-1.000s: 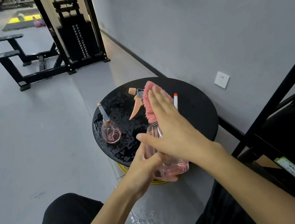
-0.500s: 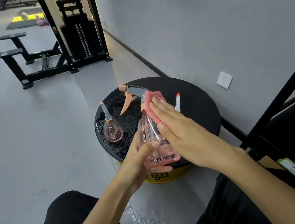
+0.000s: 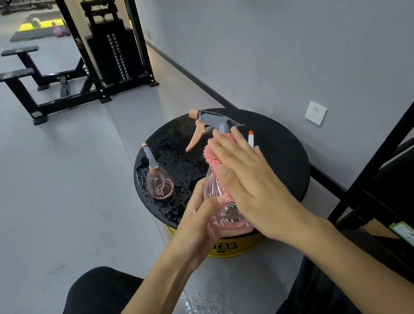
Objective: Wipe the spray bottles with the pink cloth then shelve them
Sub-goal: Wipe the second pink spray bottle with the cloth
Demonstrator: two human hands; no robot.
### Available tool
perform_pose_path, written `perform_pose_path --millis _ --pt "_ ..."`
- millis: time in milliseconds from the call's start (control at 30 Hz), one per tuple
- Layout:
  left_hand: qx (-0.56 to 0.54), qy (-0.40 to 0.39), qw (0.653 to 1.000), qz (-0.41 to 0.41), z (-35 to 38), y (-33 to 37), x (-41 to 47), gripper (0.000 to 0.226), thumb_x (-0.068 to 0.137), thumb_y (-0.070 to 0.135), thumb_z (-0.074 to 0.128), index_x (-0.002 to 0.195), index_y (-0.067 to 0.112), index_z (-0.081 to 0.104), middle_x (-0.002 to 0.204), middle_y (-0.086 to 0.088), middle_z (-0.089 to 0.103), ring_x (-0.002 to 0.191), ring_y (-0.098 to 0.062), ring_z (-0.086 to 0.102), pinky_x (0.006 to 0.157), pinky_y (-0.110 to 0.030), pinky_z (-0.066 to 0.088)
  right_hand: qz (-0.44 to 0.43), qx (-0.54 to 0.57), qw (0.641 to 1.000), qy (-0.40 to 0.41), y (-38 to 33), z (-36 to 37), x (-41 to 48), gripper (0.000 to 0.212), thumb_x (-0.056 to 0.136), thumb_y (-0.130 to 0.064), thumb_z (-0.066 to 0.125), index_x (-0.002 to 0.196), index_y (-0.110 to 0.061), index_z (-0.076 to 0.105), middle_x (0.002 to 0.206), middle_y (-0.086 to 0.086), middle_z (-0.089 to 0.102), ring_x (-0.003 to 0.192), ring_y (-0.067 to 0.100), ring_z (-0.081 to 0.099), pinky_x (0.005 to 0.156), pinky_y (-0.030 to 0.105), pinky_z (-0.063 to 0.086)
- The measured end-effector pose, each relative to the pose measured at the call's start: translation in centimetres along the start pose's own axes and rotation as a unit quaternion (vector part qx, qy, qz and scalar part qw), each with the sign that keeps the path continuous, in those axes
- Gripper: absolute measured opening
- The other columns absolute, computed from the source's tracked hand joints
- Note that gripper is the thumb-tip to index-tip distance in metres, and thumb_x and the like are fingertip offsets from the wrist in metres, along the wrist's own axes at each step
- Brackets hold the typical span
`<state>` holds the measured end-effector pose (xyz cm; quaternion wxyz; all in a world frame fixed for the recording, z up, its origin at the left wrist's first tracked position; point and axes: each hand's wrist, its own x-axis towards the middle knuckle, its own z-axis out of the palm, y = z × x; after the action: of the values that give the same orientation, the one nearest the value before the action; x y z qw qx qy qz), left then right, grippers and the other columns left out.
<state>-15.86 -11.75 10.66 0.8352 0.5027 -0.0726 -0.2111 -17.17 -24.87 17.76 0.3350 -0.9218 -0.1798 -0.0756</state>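
A clear pink spray bottle with a grey and orange trigger head is held above the near edge of a round black table. My left hand grips its lower body from the left. My right hand lies flat with straight fingers, pressing the pink cloth against the bottle's right side and neck. A small round pink bottle with a slim nozzle stands on the table's left part. The white, orange-capped tip of a third bottle shows behind my right hand; the rest of it is hidden.
Water drops cover the table's left half, and a wet patch lies on the floor between my knees. A black shelf frame stands at the right. A weight machine and benches stand far back left.
The bottle has been turned and tilted in my left hand, its trigger head now higher. My right hand with the cloth slid down the bottle and back up toward the neck.
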Motion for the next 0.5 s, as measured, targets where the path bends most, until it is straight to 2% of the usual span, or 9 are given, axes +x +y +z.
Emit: perform_pose_path --millis 100,200,333,433,500 --pt "0.008 0.007 1.000 0.016 -0.3 0.3 0.1 0.055 0.075 0.015 0.064 0.129 0.027 0.057 0.120 -0.010 0.066 0.090 -0.023 0.071 0.064 -0.040 0.059 -0.035 -0.018 0.999 0.032 0.0 0.6 -0.7 0.052 0.104 -0.032 0.023 0.155 -0.024 0.020 0.163 -0.015 0.010 0.148 -0.003 -0.008 0.123 0.032 -0.001" --pt "0.011 0.023 0.999 0.031 -0.8 0.7 0.2 0.057 0.073 0.018 0.066 0.129 0.027 0.058 0.108 -0.006 0.069 0.082 -0.018 0.071 0.056 -0.033 0.057 -0.056 -0.010 0.998 0.033 0.0 1.5 -2.5 0.053 0.105 -0.026 0.026 0.156 -0.024 0.013 0.164 -0.015 0.004 0.150 0.003 -0.007 0.124 0.038 0.003" --pt "0.004 0.026 0.999 0.036 -1.2 0.6 0.3 0.065 0.071 0.027 0.069 0.134 0.017 0.054 0.114 -0.010 0.066 0.090 -0.019 0.070 0.064 -0.031 0.058 -0.037 0.007 0.999 0.035 -0.3 2.6 -4.4 0.055 0.102 -0.031 0.022 0.156 -0.027 0.009 0.163 -0.019 -0.001 0.150 0.005 -0.009 0.123 0.038 0.000" --pt "0.016 0.014 0.999 0.033 -0.9 0.6 0.2 0.055 0.077 0.020 0.065 0.131 0.023 0.056 0.115 -0.009 0.065 0.090 -0.017 0.069 0.061 -0.031 0.057 -0.018 0.018 0.999 0.047 -0.6 2.5 -3.9 0.056 0.102 -0.037 0.018 0.156 -0.029 0.008 0.163 -0.021 -0.003 0.149 0.002 -0.011 0.123 0.038 -0.001" --pt "0.027 -0.010 0.999 0.032 -0.3 0.6 0.0 0.056 0.072 0.021 0.067 0.127 0.028 0.060 0.113 -0.005 0.068 0.089 -0.015 0.069 0.061 -0.030 0.057 -0.003 0.024 0.998 0.058 -0.5 2.0 -2.8 0.055 0.103 -0.041 0.016 0.156 -0.031 0.005 0.162 -0.023 -0.006 0.148 -0.002 -0.013 0.124 0.039 -0.002"
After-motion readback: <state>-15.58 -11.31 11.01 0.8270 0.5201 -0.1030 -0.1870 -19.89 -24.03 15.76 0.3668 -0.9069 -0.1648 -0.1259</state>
